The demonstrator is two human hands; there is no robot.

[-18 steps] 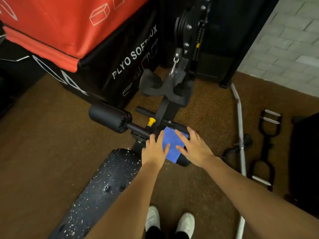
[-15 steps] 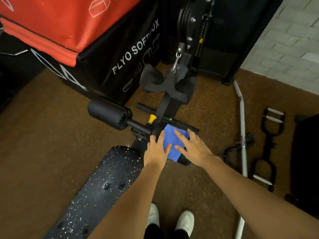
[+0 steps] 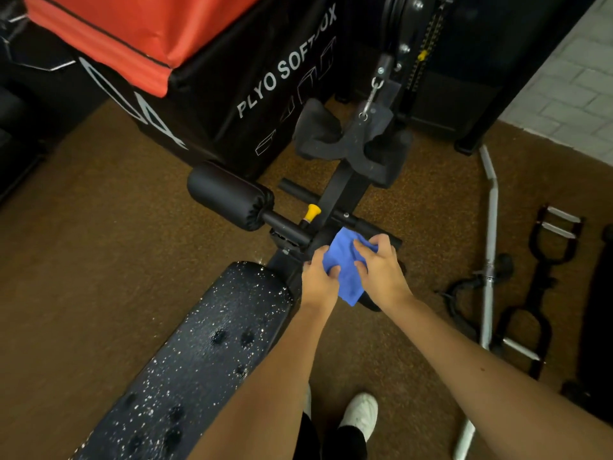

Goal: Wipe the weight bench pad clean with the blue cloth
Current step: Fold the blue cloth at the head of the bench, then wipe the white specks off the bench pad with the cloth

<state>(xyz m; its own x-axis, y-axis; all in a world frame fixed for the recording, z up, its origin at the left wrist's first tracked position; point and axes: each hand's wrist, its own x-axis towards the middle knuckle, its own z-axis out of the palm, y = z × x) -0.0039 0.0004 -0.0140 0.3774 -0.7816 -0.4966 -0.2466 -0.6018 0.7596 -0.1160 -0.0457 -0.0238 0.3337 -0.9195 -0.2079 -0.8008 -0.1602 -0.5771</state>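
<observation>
Blue cloth point(image 3: 345, 270), frame centre, is bunched by both hands: left hand point(image 3: 320, 280) & right hand point(image 3: 381, 272) are curled round it, prob. readying a wipe of the speckled bench pad point(image 3: 212, 343), lower left.

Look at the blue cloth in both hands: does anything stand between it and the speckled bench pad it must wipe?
Nothing visible does. The left hand and right hand grip the blue cloth over the right-side roller, and the bench pad lies just left and nearer, its speckled surface uncovered.

Gym: plyo box point(image 3: 252, 71), barbell point(image 3: 490, 247).
</observation>
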